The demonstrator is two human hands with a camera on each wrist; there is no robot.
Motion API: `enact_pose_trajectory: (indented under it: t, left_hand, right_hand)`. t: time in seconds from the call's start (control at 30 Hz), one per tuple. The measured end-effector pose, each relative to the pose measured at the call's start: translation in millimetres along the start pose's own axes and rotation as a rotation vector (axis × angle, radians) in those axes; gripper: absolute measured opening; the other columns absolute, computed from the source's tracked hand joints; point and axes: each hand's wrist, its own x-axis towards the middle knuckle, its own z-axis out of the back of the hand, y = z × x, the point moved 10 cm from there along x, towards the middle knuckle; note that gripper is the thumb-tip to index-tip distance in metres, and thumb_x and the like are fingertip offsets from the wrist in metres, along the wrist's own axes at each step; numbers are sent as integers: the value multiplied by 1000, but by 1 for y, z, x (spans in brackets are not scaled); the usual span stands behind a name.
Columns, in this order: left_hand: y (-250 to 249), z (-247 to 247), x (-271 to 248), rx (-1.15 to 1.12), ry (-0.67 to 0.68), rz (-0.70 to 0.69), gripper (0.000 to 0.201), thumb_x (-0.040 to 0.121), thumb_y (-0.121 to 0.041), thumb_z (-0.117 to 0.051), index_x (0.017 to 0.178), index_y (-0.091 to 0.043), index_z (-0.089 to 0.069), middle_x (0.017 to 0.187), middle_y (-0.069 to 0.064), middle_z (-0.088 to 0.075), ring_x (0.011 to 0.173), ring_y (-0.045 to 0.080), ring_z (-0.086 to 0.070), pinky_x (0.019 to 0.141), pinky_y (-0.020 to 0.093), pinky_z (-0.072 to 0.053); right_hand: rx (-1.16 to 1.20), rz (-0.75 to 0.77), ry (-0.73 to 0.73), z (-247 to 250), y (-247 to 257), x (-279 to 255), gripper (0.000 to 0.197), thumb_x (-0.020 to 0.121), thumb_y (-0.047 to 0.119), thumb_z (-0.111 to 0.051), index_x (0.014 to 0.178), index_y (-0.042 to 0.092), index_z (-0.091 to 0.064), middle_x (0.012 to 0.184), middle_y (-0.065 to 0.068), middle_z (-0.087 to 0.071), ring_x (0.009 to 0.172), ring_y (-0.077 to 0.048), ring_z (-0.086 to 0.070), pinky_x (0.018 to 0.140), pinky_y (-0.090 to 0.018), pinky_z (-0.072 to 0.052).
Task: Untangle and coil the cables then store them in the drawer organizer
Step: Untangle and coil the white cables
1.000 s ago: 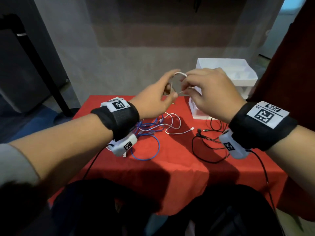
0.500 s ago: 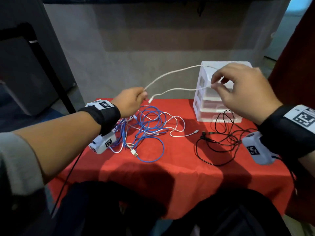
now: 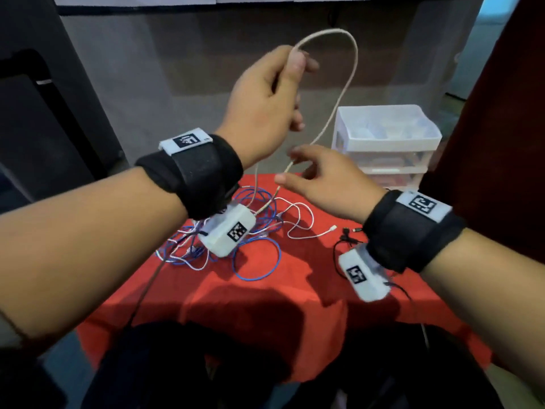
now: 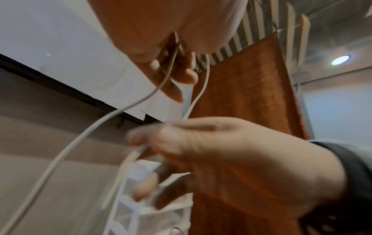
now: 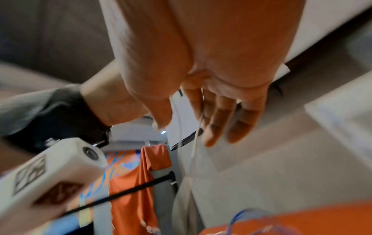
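A long white cable (image 3: 352,63) arcs in the air above the red table (image 3: 295,276). My left hand (image 3: 298,62) is raised high and pinches it between thumb and forefinger; in the left wrist view the cable (image 4: 80,139) runs out of my curled fingers (image 4: 181,74). Below, my right hand (image 3: 287,166) has straight, spread fingers, and the hanging strand passes loosely between thumb and forefinger. In the right wrist view the strand (image 5: 198,127) lies along the forefinger (image 5: 209,135). The white drawer organizer (image 3: 386,137) stands at the back right.
A tangle of blue and white cables (image 3: 259,231) lies at the middle left of the table. A thin white cable (image 3: 306,228) trails from it. A black cable (image 3: 348,240) lies beside my right wrist. A dark red curtain (image 3: 501,113) hangs on the right.
My left hand has risen from table height to well above the organizer, taking the white cable along. My right hand has dropped down and left, and its pinch has loosened.
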Motion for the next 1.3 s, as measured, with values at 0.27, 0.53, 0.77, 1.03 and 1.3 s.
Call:
enact_pose_trajectory:
  t: [0.27,0.53,0.77,1.03,1.3]
  left_hand:
    - [24,-28,-42,269,137,-77,53,96,-45,-57,141,-17,-53,123,4,-59,110,10,-61,103,28,-47]
    - [155,-49,-157,171,255,310,48,87,-37,-63,131,-20,-52,112,-2,-63,105,10,-62,101,44,-50]
    - [180,-15,-156,435,209,246,34,91,-28,-61,124,-19,-61,117,-5,-69,111,16,-64,101,40,-49]
    - [200,13,-164,321,194,438,25,107,-24,-46,106,-20,-70,95,-11,-75,93,-2,-67,97,28,-50]
    - [178,16,-146,-16,47,592,14,100,-12,-58,105,-9,-71,80,6,-72,74,8,-65,74,18,-48]
  right_hand:
    - [407,-122,-154,-6,-13,-4,23,91,-7,-46,88,-5,-68,65,-5,-68,50,-4,-63,52,-27,-51]
    - [746,-128,-318,28,-12,-8,24,106,8,-50,107,-10,-65,82,-18,-65,63,-15,-70,60,-23,-57]
    - [696,-124,-431,60,-30,-11,21,106,9,-48,95,6,-65,83,-22,-66,63,-14,-69,66,-27,-58]
    - [705,-189,-561,82,-73,-19,22,107,13,-47,102,2,-65,81,-18,-68,69,-17,-71,69,-29,-59]
    - [629,-201,-365,42,-69,-16,23,106,10,-49,92,7,-67,79,-12,-65,65,-16,-69,69,-33,-62]
